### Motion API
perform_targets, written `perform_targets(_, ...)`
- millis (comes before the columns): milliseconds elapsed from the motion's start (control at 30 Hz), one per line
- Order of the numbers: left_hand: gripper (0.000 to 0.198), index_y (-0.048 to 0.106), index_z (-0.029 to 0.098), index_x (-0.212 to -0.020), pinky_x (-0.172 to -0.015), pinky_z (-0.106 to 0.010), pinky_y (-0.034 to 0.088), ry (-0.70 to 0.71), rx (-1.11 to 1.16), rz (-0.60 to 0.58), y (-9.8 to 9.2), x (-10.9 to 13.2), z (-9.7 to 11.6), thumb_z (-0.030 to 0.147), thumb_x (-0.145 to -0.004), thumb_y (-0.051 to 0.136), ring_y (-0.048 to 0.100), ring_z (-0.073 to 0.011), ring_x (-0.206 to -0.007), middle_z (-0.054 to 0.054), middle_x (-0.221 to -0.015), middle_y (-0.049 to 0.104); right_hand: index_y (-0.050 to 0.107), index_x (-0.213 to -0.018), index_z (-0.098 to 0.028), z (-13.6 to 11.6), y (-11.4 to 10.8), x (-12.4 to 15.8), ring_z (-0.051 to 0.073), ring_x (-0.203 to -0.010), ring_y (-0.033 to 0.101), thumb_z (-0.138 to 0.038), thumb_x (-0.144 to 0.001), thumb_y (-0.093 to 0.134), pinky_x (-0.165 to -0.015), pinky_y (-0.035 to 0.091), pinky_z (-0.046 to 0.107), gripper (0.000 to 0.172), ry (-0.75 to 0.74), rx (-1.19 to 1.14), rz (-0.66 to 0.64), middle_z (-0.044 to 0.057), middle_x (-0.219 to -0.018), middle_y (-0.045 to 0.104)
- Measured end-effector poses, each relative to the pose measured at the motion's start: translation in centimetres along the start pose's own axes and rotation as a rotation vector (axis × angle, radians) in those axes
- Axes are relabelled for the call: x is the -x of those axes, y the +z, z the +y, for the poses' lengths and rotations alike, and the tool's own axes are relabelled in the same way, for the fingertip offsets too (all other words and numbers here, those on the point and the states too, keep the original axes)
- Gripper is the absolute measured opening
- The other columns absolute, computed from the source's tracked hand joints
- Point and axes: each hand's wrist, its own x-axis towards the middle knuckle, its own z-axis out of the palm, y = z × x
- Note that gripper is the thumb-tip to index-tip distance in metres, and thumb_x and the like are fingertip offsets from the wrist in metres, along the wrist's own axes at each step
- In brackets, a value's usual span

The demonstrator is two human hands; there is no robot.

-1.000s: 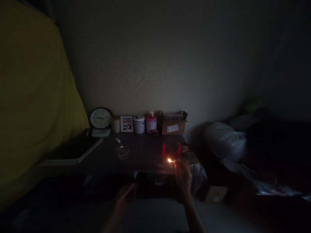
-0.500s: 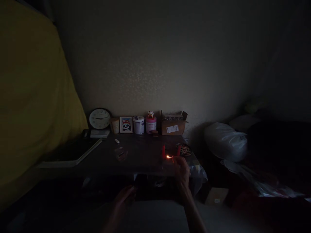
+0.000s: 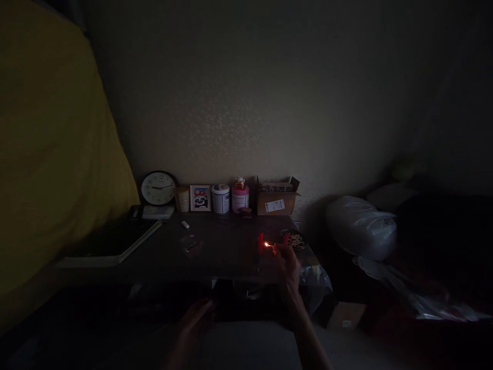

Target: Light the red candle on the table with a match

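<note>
My right hand (image 3: 287, 263) pinches a burning match (image 3: 270, 245) over the dark table. Its small flame points left and glows beside a red candle (image 3: 261, 242), which stands upright. A second red candle (image 3: 286, 238) stands just behind my right fingers, partly covered by them. Next to that one lies a round dish of matchsticks (image 3: 296, 240). Lower down, in front of the table's near edge, my left hand (image 3: 195, 316) is curled with thumb and fingers drawn together. Whatever it grips is lost in the dark.
Along the wall stand a clock (image 3: 158, 188), a panda picture frame (image 3: 201, 198), a white tin (image 3: 221, 199), a pink tin (image 3: 241, 200) topped with a figurine, and a cardboard box (image 3: 276, 203). A small plastic packet (image 3: 191, 246) lies mid-table. White bags (image 3: 360, 226) sit at the right.
My right hand has raised the burning match slightly, bringing the flame closer to the left candle's side. My left hand stays low, barely moved.
</note>
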Motion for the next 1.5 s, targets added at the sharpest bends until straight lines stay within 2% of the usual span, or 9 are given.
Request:
perform_targets(267,0.027,0.070,0.019,-0.084,-0.093,-0.040,0.043,0.013,0.031,-0.015,0.3,0.4,0.2,0.031,-0.059,0.072,0.056,-0.0301,-0.109,-0.010,-0.101,0.070,0.061,-0.080,-0.018,0.5,0.5,-1.1,0.017,-0.066,0.060,-0.040,-0.074,0.055,-0.060,0.045,0.026,0.024,0.042,-0.042,-0.009,0.002,-0.071,0.066)
perform_targets(533,0.032,0.070,0.020,-0.079,-0.096,-0.041,0.041,-0.004,0.003,0.009,2.1,1.8,1.9,0.035,-0.051,0.076,0.055,-0.0320,-0.110,-0.008,-0.097,0.072,0.062,-0.078,-0.018,1.0,1.3,-2.4,0.017,-0.069,0.060,-0.040,-0.074,0.056,-0.061,0.045,0.025,0.023,0.016,-0.067,-0.021,0.003,-0.076,0.065)
perform_targets(767,0.029,0.069,0.022,-0.081,-0.096,-0.044,0.040,-0.022,-0.045,0.007,1.3,0.8,1.3,0.036,-0.057,0.073,0.052,-0.0333,-0.114,-0.010,-0.103,0.070,0.063,-0.077,-0.018,1.1,2.4,-3.6,0.018,-0.069,0.060,-0.043,-0.074,0.056,-0.061,0.044,0.026,0.026,0.004,-0.053,0.001,0.003,-0.074,0.065)
perform_targets(967,0.030,0.068,0.023,-0.087,-0.095,-0.043,0.041,-0.043,-0.030,-0.025,1.5,1.1,1.6,0.040,-0.062,0.069,0.052,-0.0319,-0.114,-0.010,-0.104,0.070,0.062,-0.077,-0.018,1.3,3.0,-4.1,0.018,-0.068,0.058,-0.041,-0.074,0.056,-0.061,0.043,0.027,0.024,-0.005,-0.042,-0.005,0.004,-0.074,0.064)
perform_targets(1300,0.027,0.068,0.025,-0.085,-0.096,-0.043,0.040,-0.039,-0.046,-0.012,1.1,0.8,1.3,0.040,-0.062,0.068,0.052,-0.0316,-0.114,-0.008,-0.106,0.069,0.062,-0.078,-0.018,2.3,3.6,-4.2,0.019,-0.072,0.059,-0.037,-0.075,0.055,-0.064,0.045,0.028,0.021,-0.017,-0.047,-0.020,0.004,-0.075,0.064)
perform_targets(1500,0.033,0.067,0.023,-0.090,-0.094,-0.043,0.041,-0.044,-0.072,-0.019,1.3,0.9,1.4,0.044,-0.064,0.067,0.054,-0.0315,-0.111,-0.010,-0.105,0.069,0.062,-0.079,-0.018,2.1,3.7,-4.2,0.019,-0.071,0.060,-0.040,-0.075,0.055,-0.062,0.046,0.028,0.024,-0.007,-0.053,-0.022,0.005,-0.077,0.065)
